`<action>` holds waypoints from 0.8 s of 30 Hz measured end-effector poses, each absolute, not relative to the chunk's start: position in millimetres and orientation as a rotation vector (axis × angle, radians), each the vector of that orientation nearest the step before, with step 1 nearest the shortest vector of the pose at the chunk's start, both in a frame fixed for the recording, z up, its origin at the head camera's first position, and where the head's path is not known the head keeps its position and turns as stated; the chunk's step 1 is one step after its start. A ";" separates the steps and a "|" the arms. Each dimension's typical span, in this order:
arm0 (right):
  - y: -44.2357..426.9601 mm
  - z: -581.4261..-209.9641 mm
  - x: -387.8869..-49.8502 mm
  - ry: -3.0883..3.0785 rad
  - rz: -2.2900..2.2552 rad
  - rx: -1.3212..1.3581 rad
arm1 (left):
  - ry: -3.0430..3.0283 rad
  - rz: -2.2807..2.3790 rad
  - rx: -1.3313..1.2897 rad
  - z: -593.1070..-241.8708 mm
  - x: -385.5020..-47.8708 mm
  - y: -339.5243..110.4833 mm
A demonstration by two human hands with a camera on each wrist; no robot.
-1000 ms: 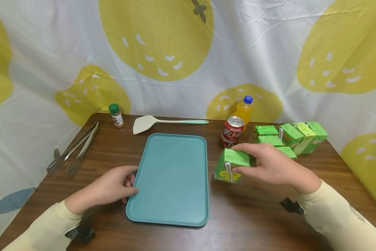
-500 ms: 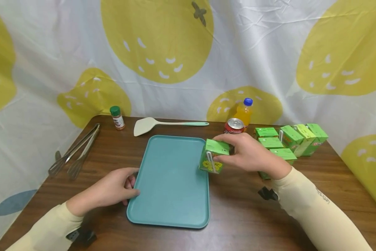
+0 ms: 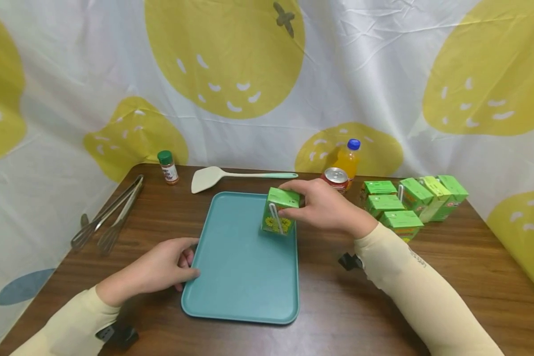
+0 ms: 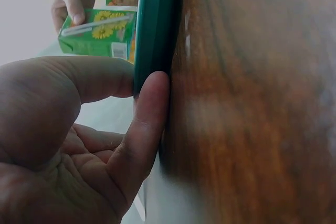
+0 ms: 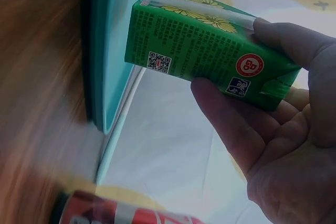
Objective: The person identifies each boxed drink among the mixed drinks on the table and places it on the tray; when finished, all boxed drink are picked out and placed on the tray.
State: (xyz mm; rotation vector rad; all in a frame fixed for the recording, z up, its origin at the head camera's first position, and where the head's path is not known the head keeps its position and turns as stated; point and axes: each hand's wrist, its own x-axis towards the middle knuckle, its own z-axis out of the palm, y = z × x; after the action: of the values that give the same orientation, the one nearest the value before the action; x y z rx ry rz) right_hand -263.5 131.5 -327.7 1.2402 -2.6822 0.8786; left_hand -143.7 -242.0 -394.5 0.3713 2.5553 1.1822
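Note:
In the head view my right hand (image 3: 322, 205) grips a green drink carton (image 3: 279, 212) with a straw on its side and yellow flowers printed on it. The carton is upright at the upper right part of the teal tray (image 3: 244, 277); in the right wrist view the thumb and fingers hold the carton (image 5: 210, 40) by its upper end. Whether its base touches the tray I cannot tell. At the tray's left edge, my left hand (image 3: 160, 264) pinches the rim, its thumb on top. The left wrist view shows that hand (image 4: 100, 114) with fingertips against the rim (image 4: 155, 30).
Several green cartons (image 3: 400, 222) stand at the right, near a red soda can (image 3: 335, 180) and an orange drink bottle (image 3: 348, 160). A spatula (image 3: 206, 179) and a green-capped seasoning jar (image 3: 168, 168) lie at the back. Metal tongs (image 3: 113, 215) rest at the left.
My right hand has carried the carton leftward from beside the tray to over its upper right part. The left hand has stayed at the tray's edge.

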 end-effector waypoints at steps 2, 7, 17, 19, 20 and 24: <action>124.7 -328.3 -266.9 -2.695 0.892 1.244 | 2.554 1.187 0.372 -394.2 -143.5 -242.0; 109.7 -331.6 -274.7 -2.712 0.888 1.267 | 2.548 1.194 0.383 -394.0 -143.6 -241.8; 81.2 -340.7 -290.3 -2.710 0.839 1.279 | 2.548 1.200 0.401 -395.2 -144.6 -243.1; 75.3 -340.8 -292.1 -2.711 0.821 1.289 | 2.549 1.199 0.393 -395.3 -144.3 -243.1; 72.4 -340.5 -292.8 -2.709 0.814 1.296 | 2.548 1.199 0.387 -395.2 -144.2 -243.1; 60.4 -338.0 -295.8 -2.698 0.784 1.321 | 2.546 1.196 0.377 -394.6 -144.3 -242.8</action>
State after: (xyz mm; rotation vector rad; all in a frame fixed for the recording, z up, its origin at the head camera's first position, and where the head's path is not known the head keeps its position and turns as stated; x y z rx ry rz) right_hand -295.8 60.4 -338.0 1.3206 -2.6976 0.7836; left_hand -144.3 -242.8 -394.6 0.3775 2.5458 1.1957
